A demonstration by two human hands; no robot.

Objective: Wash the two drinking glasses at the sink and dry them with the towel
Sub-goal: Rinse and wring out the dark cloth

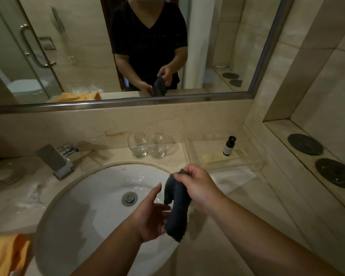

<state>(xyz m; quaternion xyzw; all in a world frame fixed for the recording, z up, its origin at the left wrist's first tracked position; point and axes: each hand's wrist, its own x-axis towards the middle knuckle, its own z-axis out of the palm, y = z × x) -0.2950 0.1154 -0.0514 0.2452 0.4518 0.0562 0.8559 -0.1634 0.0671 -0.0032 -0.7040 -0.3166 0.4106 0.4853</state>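
Two clear drinking glasses stand upright side by side on the counter behind the sink, the left glass (138, 145) touching or nearly touching the right glass (156, 145). A dark grey towel (176, 204) hangs over the right part of the white sink basin (84, 216). My right hand (197, 184) pinches the towel's top end. My left hand (151, 218) is held flat beside the towel's lower part, fingers straight, touching it or just short of it. Both hands are well in front of the glasses.
A chrome faucet (57, 160) stands at the sink's left. An orange cloth (6, 253) lies at the near left edge. A clear tray (223, 154) with a small dark bottle (229, 146) sits right of the glasses. Two black coasters (305, 144) lie on the right ledge.
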